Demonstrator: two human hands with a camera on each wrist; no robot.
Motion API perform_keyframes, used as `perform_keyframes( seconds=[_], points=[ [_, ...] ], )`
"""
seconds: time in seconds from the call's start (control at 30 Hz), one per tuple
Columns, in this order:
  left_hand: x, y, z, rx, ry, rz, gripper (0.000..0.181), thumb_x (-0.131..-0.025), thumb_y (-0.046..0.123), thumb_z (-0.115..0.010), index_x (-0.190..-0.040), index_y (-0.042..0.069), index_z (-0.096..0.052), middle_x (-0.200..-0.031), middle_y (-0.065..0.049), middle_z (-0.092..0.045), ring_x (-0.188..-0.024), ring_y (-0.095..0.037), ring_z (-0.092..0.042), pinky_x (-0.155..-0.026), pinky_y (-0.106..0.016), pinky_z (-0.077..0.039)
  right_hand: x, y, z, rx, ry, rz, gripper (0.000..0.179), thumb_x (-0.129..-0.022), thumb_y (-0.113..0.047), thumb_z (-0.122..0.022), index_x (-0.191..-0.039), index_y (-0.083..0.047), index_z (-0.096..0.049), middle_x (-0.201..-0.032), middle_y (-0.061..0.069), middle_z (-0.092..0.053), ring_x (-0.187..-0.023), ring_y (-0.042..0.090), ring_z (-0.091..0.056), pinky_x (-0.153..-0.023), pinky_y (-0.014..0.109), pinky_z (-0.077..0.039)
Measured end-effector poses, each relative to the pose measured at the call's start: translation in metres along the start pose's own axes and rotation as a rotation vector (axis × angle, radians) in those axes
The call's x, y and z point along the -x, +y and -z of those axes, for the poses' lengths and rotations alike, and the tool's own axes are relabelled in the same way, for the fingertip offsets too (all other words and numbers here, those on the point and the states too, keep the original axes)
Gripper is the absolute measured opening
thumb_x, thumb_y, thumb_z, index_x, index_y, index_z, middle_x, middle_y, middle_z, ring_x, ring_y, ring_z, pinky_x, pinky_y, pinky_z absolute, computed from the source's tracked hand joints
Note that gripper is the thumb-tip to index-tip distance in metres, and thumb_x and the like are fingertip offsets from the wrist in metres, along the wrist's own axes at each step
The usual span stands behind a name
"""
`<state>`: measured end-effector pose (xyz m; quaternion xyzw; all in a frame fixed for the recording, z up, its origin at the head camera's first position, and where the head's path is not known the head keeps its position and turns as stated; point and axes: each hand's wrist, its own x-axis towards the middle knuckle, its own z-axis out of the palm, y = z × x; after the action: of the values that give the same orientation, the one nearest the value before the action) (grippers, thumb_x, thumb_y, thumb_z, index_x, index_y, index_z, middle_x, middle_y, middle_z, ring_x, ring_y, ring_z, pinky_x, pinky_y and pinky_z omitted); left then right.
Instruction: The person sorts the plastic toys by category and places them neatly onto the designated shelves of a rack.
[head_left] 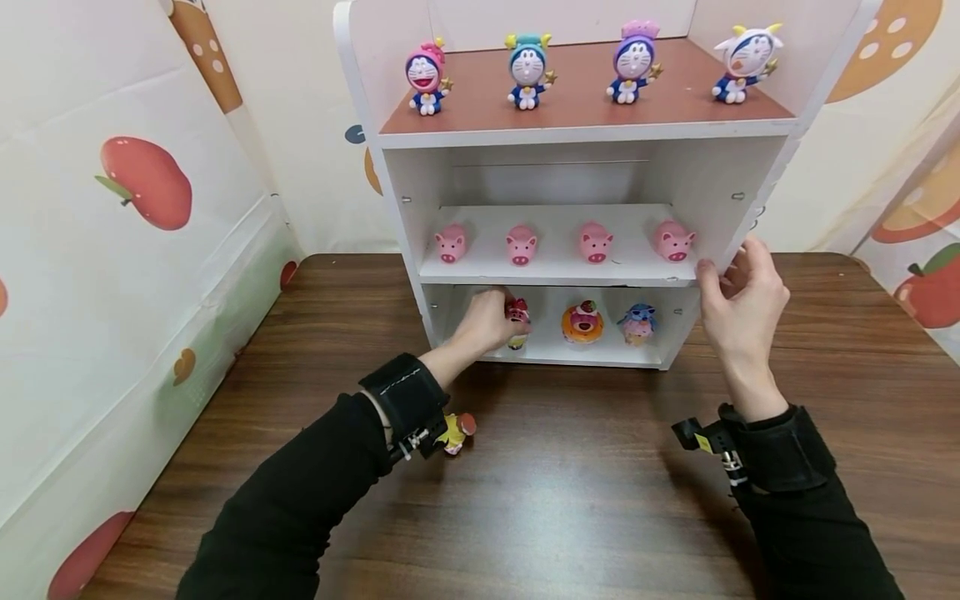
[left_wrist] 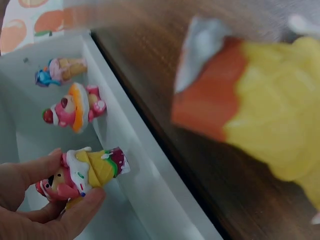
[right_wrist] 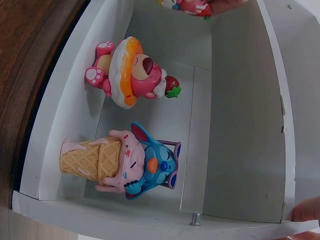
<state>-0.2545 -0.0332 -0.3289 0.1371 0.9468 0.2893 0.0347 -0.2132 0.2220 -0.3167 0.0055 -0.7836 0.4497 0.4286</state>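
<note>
A pink bear figurine in an ice cream cone (left_wrist: pixel 82 172) is pinched between the thumb and fingers of my left hand (head_left: pixel 486 320), at the left of the bottom shelf. Seen from the left wrist, its base is near the shelf's front lip; whether it touches the shelf I cannot tell. Beside it stand a pink bear figurine in an orange ring (head_left: pixel 582 322) and a blue figurine on a cone (right_wrist: pixel 132 162). My right hand (head_left: pixel 742 308) grips the right side edge of the white shelf unit (head_left: pixel 592 132), thumb at the front by the middle shelf.
A yellow figurine (head_left: pixel 454 432) lies on the wooden table (head_left: pixel 570 500) beneath my left wrist. Several pink pig figurines (head_left: pixel 521 244) line the middle shelf. Several figurines in coloured hoods (head_left: pixel 527 71) stand on the brown top shelf. Fruit-printed sheets (head_left: pixel 90 275) flank the table.
</note>
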Motion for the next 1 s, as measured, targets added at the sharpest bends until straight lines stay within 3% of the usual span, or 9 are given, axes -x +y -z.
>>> perform_keyframes(
  seconds=[0.17,0.43,0.8,1.0],
  points=[
    [-0.01,0.002,0.001,0.038,-0.008,0.015,0.05,-0.074,0.019,-0.071,-0.114,-0.003,-0.051,-0.107,-0.015,-0.056,-0.099,-0.026,-0.052,-0.084,-0.032,-0.041,0.0,0.0,0.001,-0.011,0.009,-0.002,0.038,-0.082,-0.006,-0.055,-0.119,-0.013,-0.055,-0.11,0.01,-0.06,-0.088,0.007,-0.059,-0.069,0.017,-0.047],
    [-0.019,0.005,-0.006,0.054,-0.001,0.042,0.063,-0.073,0.016,-0.072,-0.126,0.001,-0.041,-0.119,-0.014,-0.049,-0.11,-0.025,-0.045,-0.093,-0.031,-0.035,-0.001,-0.001,0.001,-0.007,0.012,0.001,0.038,-0.082,-0.006,-0.055,-0.12,-0.013,-0.055,-0.111,0.01,-0.06,-0.089,0.009,-0.059,-0.069,0.017,-0.047],
    [-0.025,0.004,-0.01,0.018,-0.036,0.075,0.061,-0.074,0.017,-0.072,-0.124,-0.001,-0.042,-0.117,-0.015,-0.05,-0.109,-0.027,-0.046,-0.092,-0.031,-0.036,0.0,-0.001,0.0,0.002,0.006,0.002,0.038,-0.082,-0.006,-0.055,-0.12,-0.013,-0.054,-0.111,0.01,-0.06,-0.088,0.009,-0.059,-0.069,0.016,-0.046],
    [-0.026,0.004,-0.012,0.016,-0.042,0.048,0.052,-0.074,0.014,-0.071,-0.117,-0.001,-0.048,-0.109,-0.014,-0.054,-0.101,-0.025,-0.05,-0.087,-0.03,-0.04,0.0,-0.002,-0.001,0.001,0.009,0.002,0.038,-0.082,-0.005,-0.055,-0.119,-0.013,-0.055,-0.11,0.01,-0.06,-0.088,0.009,-0.059,-0.068,0.015,-0.046]
  ],
)
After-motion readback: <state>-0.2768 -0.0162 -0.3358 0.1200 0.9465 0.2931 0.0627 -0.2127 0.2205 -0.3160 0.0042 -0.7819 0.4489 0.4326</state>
